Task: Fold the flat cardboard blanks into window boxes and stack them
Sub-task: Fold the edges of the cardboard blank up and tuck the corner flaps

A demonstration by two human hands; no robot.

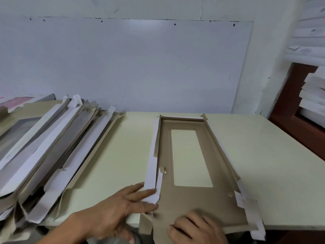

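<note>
A brown cardboard blank (191,198) with a rectangular window cut-out lies lengthwise on the pale table (263,155), its near end hanging over the front edge. Its long side flaps, white on the outside, stand partly raised. My left hand (121,206) presses straight fingers against the near end of the left flap (152,166). My right hand (197,228) rests with curled fingers on the blank's near end, at the table edge; whether it grips the card I cannot tell.
A slanted pile of folded window boxes and blanks (45,148) fills the table's left side. A white board (123,64) leans against the back wall. More white boxes (313,95) are stacked on a brown shelf at right.
</note>
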